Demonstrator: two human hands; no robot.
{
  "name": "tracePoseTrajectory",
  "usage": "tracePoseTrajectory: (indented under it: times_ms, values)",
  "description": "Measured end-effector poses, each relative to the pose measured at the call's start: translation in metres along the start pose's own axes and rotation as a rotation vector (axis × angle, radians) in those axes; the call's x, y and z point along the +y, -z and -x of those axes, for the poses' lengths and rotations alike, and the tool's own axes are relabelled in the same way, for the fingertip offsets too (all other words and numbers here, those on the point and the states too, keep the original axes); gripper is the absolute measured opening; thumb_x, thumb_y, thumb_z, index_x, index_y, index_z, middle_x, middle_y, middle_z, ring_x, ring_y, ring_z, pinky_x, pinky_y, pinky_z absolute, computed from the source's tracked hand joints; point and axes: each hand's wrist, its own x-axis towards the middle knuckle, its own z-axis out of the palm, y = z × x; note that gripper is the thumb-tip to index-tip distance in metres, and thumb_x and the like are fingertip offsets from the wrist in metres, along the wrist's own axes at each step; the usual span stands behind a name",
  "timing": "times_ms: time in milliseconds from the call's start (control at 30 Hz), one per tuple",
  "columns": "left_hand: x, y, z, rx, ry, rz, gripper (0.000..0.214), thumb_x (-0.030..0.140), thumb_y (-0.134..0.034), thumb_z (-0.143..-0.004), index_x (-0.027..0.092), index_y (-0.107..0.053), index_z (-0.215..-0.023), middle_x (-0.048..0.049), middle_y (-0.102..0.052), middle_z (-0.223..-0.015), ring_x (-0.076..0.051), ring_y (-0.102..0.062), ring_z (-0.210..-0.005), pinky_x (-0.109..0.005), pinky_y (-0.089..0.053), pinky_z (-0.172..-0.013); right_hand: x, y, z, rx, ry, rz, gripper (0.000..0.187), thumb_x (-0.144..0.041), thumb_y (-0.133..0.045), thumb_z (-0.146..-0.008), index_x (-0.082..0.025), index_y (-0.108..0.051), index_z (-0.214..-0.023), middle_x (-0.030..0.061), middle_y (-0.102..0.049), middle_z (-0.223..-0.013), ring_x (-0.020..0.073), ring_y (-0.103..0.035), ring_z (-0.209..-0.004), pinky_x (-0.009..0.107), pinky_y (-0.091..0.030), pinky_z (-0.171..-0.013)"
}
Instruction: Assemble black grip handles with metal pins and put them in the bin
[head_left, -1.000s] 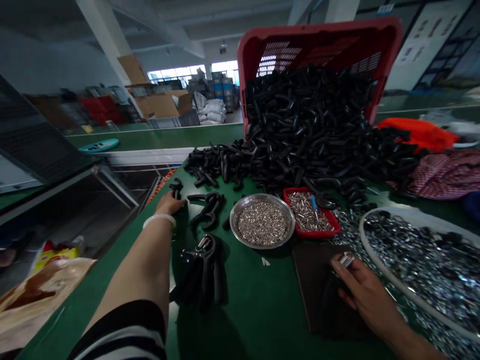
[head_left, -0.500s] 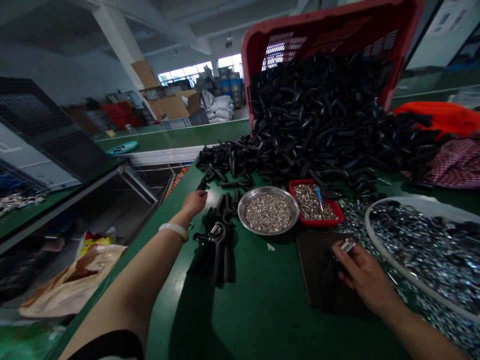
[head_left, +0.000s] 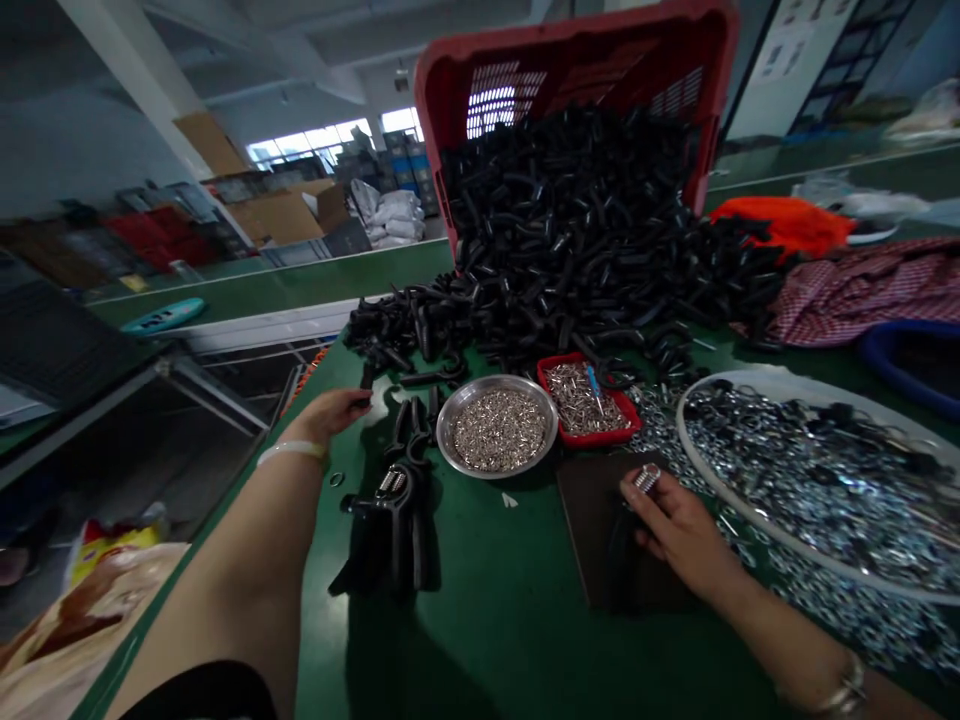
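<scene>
From here I see the left hand (head_left: 326,415) near the bench (head_left: 495,620) edge, its fingers pressed together on a slim black plastic piece (head_left: 366,376). The right hand (head_left: 675,530) is over a dark mat (head_left: 592,530), its fingers pinching a ribbed silver fitting (head_left: 646,478). Between the hands lie black plastic clamps (head_left: 394,510), a steel bowl of tiny silver parts (head_left: 496,430) and a red tray (head_left: 622,425). Black curved pieces (head_left: 570,230) spill from a tipped red crate (head_left: 577,40), and a round tray of metal rings (head_left: 795,378) sits to the right.

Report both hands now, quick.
Left hand: closed, holding a small black part.
Right hand: closed, holding a small silver metal part.
</scene>
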Motion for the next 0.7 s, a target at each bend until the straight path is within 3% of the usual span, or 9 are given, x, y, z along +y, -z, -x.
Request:
tracePoseTrajectory:
  times_ms: [100, 233, 367, 467, 533, 600, 700]
  values:
    - [0.022, 0.007, 0.035, -0.159, -0.009, 0.139, 0.024, 0.017, -0.05, -0.084, 0.02, -0.053, -0.108, 0.0008, -0.064, -0.089, -0.015, -0.059, -0.087, -0.03, -0.053, -0.075, 0.0, 0.001, 0.001, -0.041, 0.025, -0.02, 0.037, -0.052, -0.064, -0.066, -0.02, -0.053, -0.08, -0.0046, -0.05, -0.064, 0.0067, -0.046, -0.048, 0.015, -0.038, -0.036]
    - [0.064, 0.003, 0.118, -0.522, -0.07, 0.53, 0.045, 0.019, -0.053, -0.078, 0.03, -0.045, -0.121, -0.0009, -0.062, -0.101, -0.02, -0.062, -0.087, -0.038, -0.053, -0.074, 0.002, 0.002, -0.001, -0.11, 0.076, -0.058, 0.033, -0.048, -0.062, -0.07, -0.02, -0.049, -0.081, -0.0067, -0.05, -0.063, 0.0045, -0.044, -0.041, 0.014, -0.03, -0.031]
    - [0.107, -0.024, 0.201, -0.722, -0.076, 0.765, 0.045, 0.044, -0.043, -0.082, 0.032, -0.039, -0.125, -0.0031, -0.059, -0.098, -0.018, -0.061, -0.085, -0.039, -0.051, -0.074, -0.004, 0.004, 0.002, -0.151, 0.057, -0.117, 0.032, -0.046, -0.061, -0.071, -0.02, -0.047, -0.08, -0.0065, -0.05, -0.065, 0.005, -0.045, -0.045, 0.014, -0.031, -0.033]
    - [0.132, -0.06, 0.24, -0.864, 0.035, 1.062, 0.061, 0.069, -0.024, -0.077, 0.023, -0.052, -0.106, -0.0039, -0.056, -0.079, -0.014, -0.057, -0.065, -0.04, -0.052, -0.068, -0.018, 0.011, 0.011, -0.175, 0.103, -0.101, 0.03, -0.046, -0.06, -0.072, -0.02, -0.047, -0.08, -0.0056, -0.049, -0.068, 0.0068, -0.047, -0.053, 0.014, -0.033, -0.038]
    - [0.146, -0.087, 0.255, -0.889, 0.139, 1.151, 0.056, 0.07, -0.034, -0.074, 0.02, -0.053, -0.091, 0.0005, -0.05, -0.066, -0.01, -0.05, -0.052, -0.035, -0.052, -0.06, -0.029, 0.019, 0.02, -0.196, 0.202, -0.03, 0.028, -0.045, -0.058, -0.074, -0.02, -0.047, -0.077, -0.0051, -0.048, -0.067, 0.0081, -0.046, -0.055, 0.016, -0.035, -0.04]
    - [0.157, -0.112, 0.265, -0.79, 0.199, 1.186, 0.042, 0.061, -0.05, -0.073, 0.019, -0.051, -0.081, 0.0037, -0.047, -0.06, -0.007, -0.045, -0.046, -0.026, -0.047, -0.051, -0.037, 0.028, 0.028, -0.2, 0.328, 0.083, 0.026, -0.044, -0.055, -0.077, -0.02, -0.047, -0.075, -0.0044, -0.048, -0.065, 0.0096, -0.047, -0.055, 0.019, -0.037, -0.043]
    - [0.172, -0.135, 0.277, -0.611, 0.157, 1.132, 0.039, 0.055, -0.056, -0.072, 0.017, -0.051, -0.077, 0.0031, -0.05, -0.059, -0.008, -0.047, -0.047, -0.021, -0.041, -0.047, -0.042, 0.04, 0.036, -0.127, 0.535, 0.283, 0.022, -0.04, -0.053, -0.079, -0.02, -0.048, -0.073, -0.0021, -0.051, -0.065, 0.0122, -0.05, -0.06, 0.024, -0.04, -0.054]
